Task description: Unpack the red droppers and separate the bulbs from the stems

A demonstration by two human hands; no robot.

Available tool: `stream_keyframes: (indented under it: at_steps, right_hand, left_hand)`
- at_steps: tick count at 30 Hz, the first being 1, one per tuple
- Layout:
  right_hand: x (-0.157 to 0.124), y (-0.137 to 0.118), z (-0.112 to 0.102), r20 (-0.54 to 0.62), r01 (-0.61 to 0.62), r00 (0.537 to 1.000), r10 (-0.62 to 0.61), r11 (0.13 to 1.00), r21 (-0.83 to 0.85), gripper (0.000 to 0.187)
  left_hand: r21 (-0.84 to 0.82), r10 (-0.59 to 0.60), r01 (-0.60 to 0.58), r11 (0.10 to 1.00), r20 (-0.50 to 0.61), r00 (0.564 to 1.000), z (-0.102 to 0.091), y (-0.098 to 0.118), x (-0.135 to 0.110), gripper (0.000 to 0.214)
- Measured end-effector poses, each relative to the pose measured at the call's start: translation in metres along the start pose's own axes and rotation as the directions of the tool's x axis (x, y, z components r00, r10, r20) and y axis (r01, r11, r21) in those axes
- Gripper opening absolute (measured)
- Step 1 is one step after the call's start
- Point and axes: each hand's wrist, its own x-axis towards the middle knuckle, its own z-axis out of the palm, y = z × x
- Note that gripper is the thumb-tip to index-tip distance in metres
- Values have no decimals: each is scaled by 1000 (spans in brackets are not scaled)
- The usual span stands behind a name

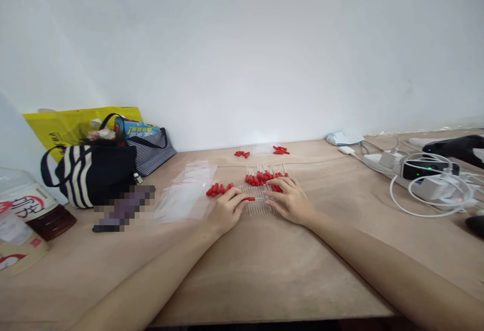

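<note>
A small red rubber bulb is pinched in the fingertips of my left hand. From it a thin clear dropper tube points right, and the fingers of my right hand close at its far end. Beneath both hands lies a row of clear tubes side by side. A heap of loose red bulbs is just beyond my left hand. Droppers with red bulbs on clear tubes are bunched behind the row, partly hidden by my right fingers.
Clear plastic bags lie to the left. More red-ended droppers rest near the wall. A black striped bag and a large bottle stand at left. A power strip with white cables is at right.
</note>
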Motion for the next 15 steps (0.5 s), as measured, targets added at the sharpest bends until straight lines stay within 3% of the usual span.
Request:
stream_keyframes:
  at_steps: [5,15]
  right_hand:
    - [0,-1,3,22,54,998,-56,996,66,20]
    - [1,-4,3,-3,96,995,-96,991,94,19]
  left_hand:
    - [69,51,-50,996,-21,998,1,4,1,12]
    - [9,92,-92,996,52,994,6,5,7,18]
